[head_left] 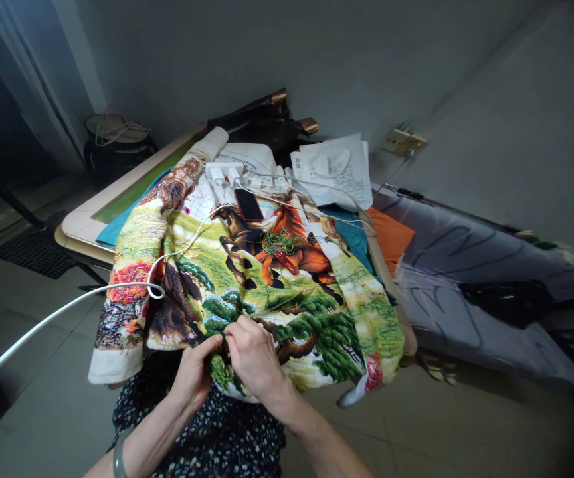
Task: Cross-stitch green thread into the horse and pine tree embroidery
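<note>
head: left hand [196, 373] grips cloth [254, 295] (horse-patterned); right hand [253, 353] pinches alongside.

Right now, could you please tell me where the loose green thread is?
In the head view, the green thread lies near the centre, on the embroidered cloth, below and right of the phone.

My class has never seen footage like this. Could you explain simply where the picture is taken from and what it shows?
No machine here: a camera worn on a person's head looks forward and down at their bare hands. The left hand grips a horse-patterned cloth near its front edge; the right hand pinches there too, though anything between its fingertips is hidden. The cloth is spread over a table. On it lie a phone and tangled green thread.
</note>
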Demonstrator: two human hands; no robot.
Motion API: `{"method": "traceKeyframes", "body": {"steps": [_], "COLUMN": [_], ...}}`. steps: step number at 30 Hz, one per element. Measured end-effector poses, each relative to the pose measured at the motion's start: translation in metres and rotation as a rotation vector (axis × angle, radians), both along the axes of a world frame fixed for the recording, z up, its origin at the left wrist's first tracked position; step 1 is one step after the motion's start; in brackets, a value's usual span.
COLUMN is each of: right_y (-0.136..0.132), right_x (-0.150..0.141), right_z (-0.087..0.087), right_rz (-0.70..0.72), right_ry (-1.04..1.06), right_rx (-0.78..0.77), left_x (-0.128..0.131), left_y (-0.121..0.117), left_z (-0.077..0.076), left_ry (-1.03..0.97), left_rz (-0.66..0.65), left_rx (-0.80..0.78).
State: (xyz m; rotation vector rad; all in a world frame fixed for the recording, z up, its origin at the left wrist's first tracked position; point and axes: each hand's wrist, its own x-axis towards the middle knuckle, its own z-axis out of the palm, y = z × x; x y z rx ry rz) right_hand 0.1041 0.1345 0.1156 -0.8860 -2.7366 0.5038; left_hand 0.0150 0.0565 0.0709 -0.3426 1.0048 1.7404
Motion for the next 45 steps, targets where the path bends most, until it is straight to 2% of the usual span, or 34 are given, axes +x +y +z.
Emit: {"method": "traceKeyframes", "body": {"steps": [5,13,18,25,33,36,41,45], "right_y": [0.003,0.005,0.003,0.004,-0.004,-0.007,-0.014,-0.020], "right_x": [-0.004,0.009,0.009,0.008,0.003,0.003,0.000,-0.002], "right_z": [-0.010,-0.016,-0.018,-0.019,-0.020,-0.022,-0.030,-0.034], "right_rz": [-0.077,-0.102,-0.105,-0.118,-0.245,-0.284,-0.390,-0.456], "right_ry": [0.028,0.241,0.312,0.329,0.282,0.327,0.451,0.527], "right_rx": [-0.057,-0.204,-0.240,-0.283,-0.356,-0.427,-0.642,-0.737], "left_x": [0.000,0.001,0.001,0.000,-0.002,-0.002,-0.003,-0.004], "left_y": [0.000,0.011,0.008,0.007,0.009,0.009,0.009,0.010], "left_z": [0.000,0.000,0.000,-0.004,-0.008,-0.009,-0.007,-0.005], "left_ry": [0.020,0.024,0.032,0.059,0.041,0.030,0.012,-0.003], "left_rz": [0.010,0.049,0.046,0.023,0.010,-0.001,0.007,0.013], "left_rx": [-0.015,-0.049,-0.046,-0.060,-0.074,-0.077,-0.089,-0.122]}}
